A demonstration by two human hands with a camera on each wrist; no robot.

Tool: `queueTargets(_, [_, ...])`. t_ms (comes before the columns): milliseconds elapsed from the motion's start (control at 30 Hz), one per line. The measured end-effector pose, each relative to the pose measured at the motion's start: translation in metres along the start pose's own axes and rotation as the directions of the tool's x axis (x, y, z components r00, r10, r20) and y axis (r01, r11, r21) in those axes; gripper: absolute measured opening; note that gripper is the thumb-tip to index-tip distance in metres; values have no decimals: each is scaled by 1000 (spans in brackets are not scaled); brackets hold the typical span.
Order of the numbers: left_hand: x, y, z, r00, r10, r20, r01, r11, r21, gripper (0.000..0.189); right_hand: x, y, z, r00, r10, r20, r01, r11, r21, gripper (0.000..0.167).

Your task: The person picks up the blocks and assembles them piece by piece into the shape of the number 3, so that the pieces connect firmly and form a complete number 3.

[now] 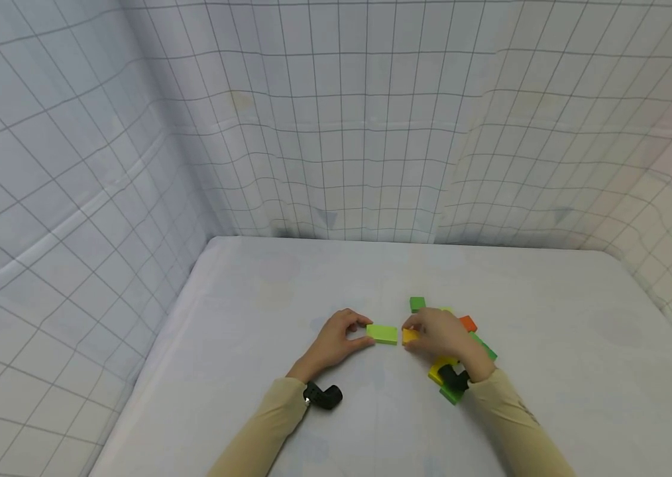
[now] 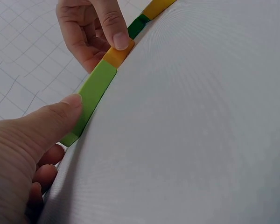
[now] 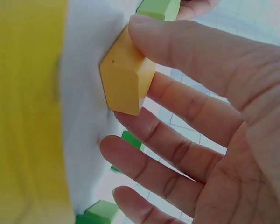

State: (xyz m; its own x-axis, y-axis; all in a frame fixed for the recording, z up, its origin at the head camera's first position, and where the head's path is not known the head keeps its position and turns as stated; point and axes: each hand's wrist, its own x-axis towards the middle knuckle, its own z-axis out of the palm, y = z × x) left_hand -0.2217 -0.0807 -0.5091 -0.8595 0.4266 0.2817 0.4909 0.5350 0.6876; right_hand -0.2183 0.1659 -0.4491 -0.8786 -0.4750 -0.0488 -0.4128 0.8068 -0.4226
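Note:
My left hand (image 1: pixel 336 336) pinches a light green rectangular block (image 1: pixel 382 334) by its left end, thumb on the near side and fingers on the far side. My right hand (image 1: pixel 440 331) holds a smaller orange-yellow block (image 1: pixel 409 336) between thumb and fingers. The two blocks lie in line on the white tabletop, ends facing, with a narrow gap in the head view. In the right wrist view, the thumb lies along one side of the orange-yellow block (image 3: pixel 123 74), while the lower fingers spread out loosely beneath it.
Around my right hand lie more blocks: a green one (image 1: pixel 417 304) behind, a red-orange one (image 1: pixel 468 323) and a long green one (image 1: pixel 485 347) to the right. A yellow block (image 1: pixel 436 372) and another green block (image 1: pixel 450 395) sit under the right wrist, partly hidden. Gridded white cloth (image 1: pixel 360 132) hangs behind.

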Motion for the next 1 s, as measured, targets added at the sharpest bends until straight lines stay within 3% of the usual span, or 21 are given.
queueTargets(467, [0,0,0,1000,15,-7,-15,1000,-4,32,10,-6,3,999,30,11,-30,1000,-7,28])
queueTargets(1000, [1,-1,-1,1000,17,-1,-17,1000,-6,31,12,-9,3,1000,7,1,-7,1000,-28,27])
